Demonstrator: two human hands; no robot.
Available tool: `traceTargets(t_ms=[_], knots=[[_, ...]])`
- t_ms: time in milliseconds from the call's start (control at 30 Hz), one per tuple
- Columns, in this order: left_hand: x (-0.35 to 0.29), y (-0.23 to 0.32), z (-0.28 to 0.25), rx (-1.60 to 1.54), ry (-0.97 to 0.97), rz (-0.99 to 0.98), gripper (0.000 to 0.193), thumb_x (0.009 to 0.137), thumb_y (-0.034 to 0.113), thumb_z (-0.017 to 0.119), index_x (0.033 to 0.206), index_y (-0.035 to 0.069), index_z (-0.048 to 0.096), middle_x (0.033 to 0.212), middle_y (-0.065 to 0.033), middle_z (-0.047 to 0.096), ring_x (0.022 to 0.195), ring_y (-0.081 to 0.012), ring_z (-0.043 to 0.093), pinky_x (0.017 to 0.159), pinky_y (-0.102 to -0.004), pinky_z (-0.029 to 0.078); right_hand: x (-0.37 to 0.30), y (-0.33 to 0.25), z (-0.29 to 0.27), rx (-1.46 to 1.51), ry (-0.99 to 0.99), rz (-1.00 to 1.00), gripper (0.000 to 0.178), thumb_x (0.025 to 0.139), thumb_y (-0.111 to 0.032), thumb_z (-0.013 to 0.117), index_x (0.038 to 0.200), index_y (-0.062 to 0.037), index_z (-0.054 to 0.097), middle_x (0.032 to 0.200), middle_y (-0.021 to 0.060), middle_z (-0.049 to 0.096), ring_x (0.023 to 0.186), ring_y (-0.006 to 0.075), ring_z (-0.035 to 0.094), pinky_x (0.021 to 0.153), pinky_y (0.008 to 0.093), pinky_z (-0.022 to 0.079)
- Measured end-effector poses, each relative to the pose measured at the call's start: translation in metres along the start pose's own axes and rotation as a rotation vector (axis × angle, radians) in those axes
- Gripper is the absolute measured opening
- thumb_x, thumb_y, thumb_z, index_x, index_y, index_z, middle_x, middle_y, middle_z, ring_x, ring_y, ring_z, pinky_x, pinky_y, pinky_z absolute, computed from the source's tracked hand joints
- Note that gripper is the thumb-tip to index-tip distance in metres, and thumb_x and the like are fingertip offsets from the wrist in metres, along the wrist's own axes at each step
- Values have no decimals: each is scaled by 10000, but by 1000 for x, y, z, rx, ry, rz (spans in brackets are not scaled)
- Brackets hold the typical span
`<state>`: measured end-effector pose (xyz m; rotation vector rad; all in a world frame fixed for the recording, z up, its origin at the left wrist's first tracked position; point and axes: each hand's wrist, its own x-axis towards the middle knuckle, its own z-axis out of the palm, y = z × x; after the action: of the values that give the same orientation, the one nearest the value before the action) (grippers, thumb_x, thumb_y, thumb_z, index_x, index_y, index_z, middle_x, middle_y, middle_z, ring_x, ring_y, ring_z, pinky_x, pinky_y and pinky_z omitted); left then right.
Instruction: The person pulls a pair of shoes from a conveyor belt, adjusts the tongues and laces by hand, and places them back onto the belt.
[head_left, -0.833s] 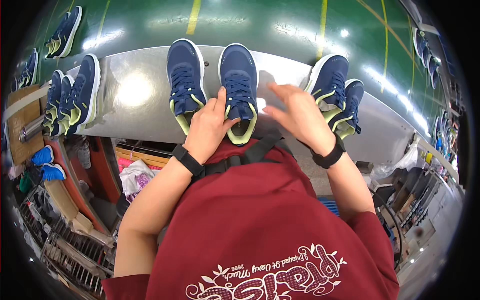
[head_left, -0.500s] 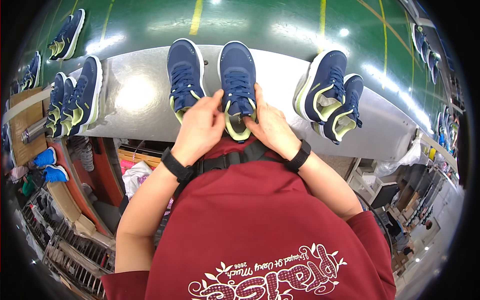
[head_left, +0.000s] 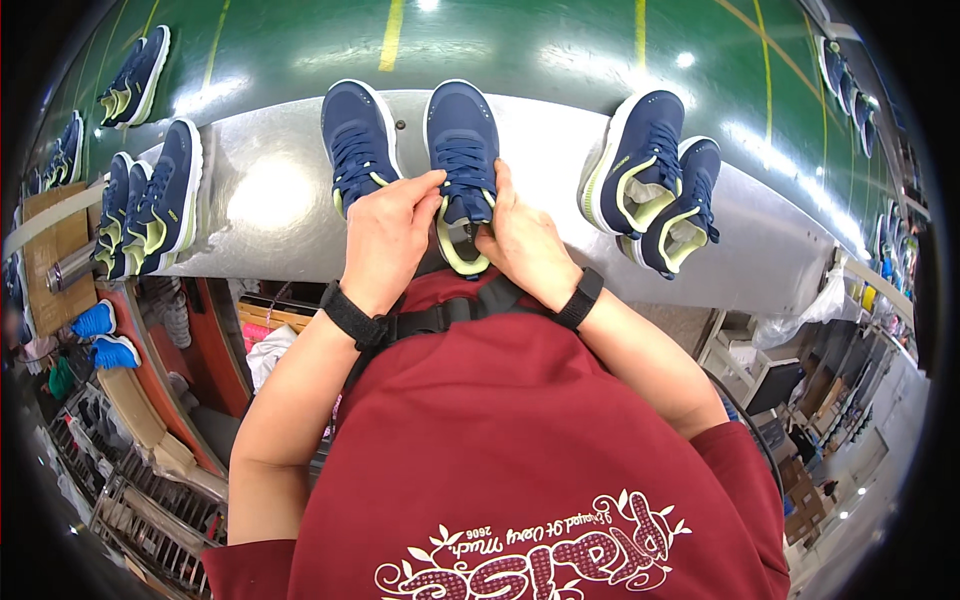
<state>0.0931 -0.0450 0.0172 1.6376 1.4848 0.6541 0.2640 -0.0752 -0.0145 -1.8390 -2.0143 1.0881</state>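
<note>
A navy sneaker with a white sole and lime lining stands toe away from me at the metal bench's near edge. My right hand grips its right side, fingers along the upper and thumb at the collar opening. My left hand is closed, its fingertips pinched at the left edge of the lacing and tongue. That hand partly hides the heel of a matching sneaker standing just to the left. The laces on both are threaded.
Another navy pair leans together on the bench to the right. More navy sneakers stand at the left end. Beyond the bench runs a green surface with yellow lines. Blue shoes and a wire rack are at lower left.
The middle pair and both my hands sit slightly further left in view. My left fingertips still work at the same sneaker's collar and lacing, and my right hand keeps its grip.
</note>
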Motion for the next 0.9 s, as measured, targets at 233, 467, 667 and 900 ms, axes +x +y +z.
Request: traceTargets(t_ms=[233, 467, 667, 900], knots=[[22, 5, -3, 373, -162, 116, 242, 730, -8, 628, 965, 12, 680, 799, -137, 681, 686, -236, 669, 622, -317, 513, 1, -1, 3, -52, -8, 18, 812, 668, -50, 662, 1339, 154, 253, 1025, 271, 579, 902, 376, 626, 750, 396, 538], [11, 6, -2, 565, -18, 409, 345, 691, 4, 632, 1034, 43, 623, 709, -84, 601, 644, -258, 621, 597, -366, 496, 1, 0, 12, -41, 40, 52, 770, 699, -42, 655, 1341, 139, 270, 1046, 272, 576, 911, 375, 626, 743, 403, 542], [9, 15, -24, 386, -135, 250, 311, 821, 43, 573, 1126, -13, 585, 871, -175, 618, 764, -345, 615, 668, -411, 494, 1, 3, 12, 4, 58, 42, 766, 699, -28, 652, 1339, 140, 266, 1047, 282, 570, 916, 403, 621, 774, 414, 531], [-6, -1, -15, 238, -199, 169, 362, 799, 97, 641, 1141, -8, 593, 906, -160, 611, 821, -321, 622, 713, -368, 502, 1, -1, 5, 72, 34, 49, 753, 691, -20, 618, 1335, 155, 270, 1046, 300, 573, 919, 418, 613, 790, 428, 520]])
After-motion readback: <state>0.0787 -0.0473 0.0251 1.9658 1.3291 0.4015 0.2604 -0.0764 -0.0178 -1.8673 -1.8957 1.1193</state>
